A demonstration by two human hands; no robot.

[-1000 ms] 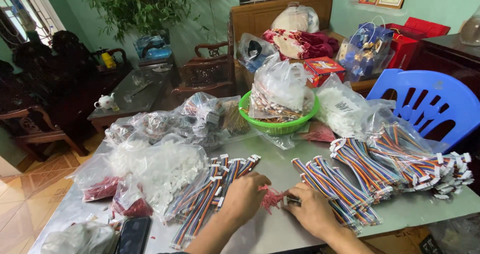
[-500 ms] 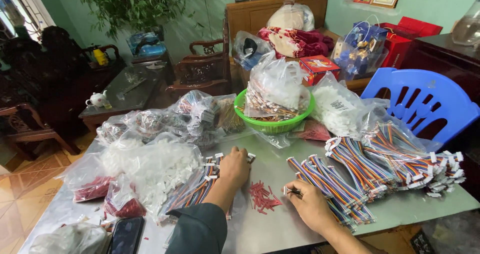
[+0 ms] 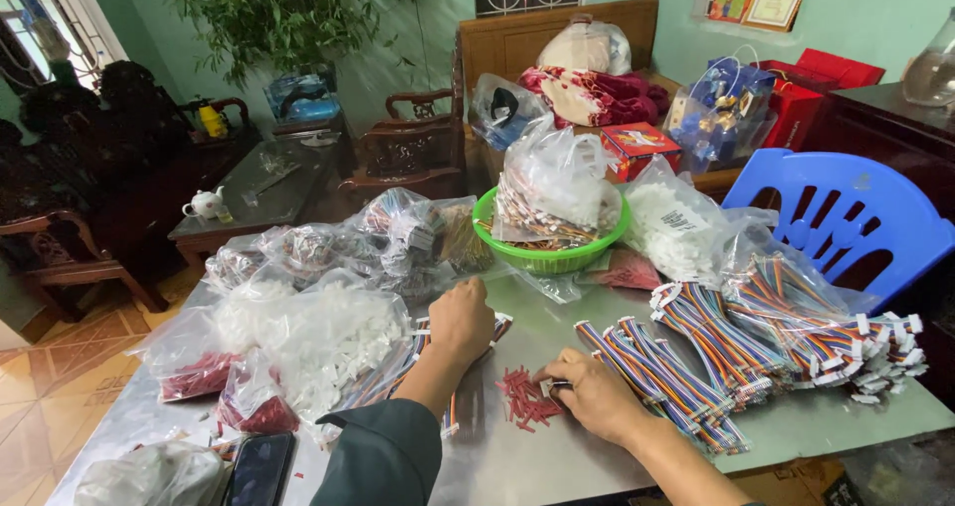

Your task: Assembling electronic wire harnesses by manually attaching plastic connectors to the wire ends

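Head cam, looking down on a grey tabletop (image 3: 557,466) crowded w/ bags and wire. Left hand (image 3: 461,319) is out ahead, knuckles up, fingers curled down onto the loose ribbon cables (image 3: 398,372) lying beside the bag of white connectors (image 3: 318,342). Can't tell if it has actually gripped one or is just pressing on them; the fingertips are hidden under the hand.

Right hand (image 3: 595,399) sits nearer the body, flat-ish on the tabletop, fingers pinched close on something small and dark at the tips, too tiny to name. Just to its left, touching distance, the little pile of red sleeves (image 3: 525,404).

Key relation: the sleeves lie between the two hands, nearer the right. The cables under the left hand run long-axis diagonal, from low left up toward the hand. On the right hand's other side, touching it, a bigger cable bundle (image 3: 662,377) runs diagonal the opposite way. Green basket (image 3: 542,257) sits farther back, well apart.
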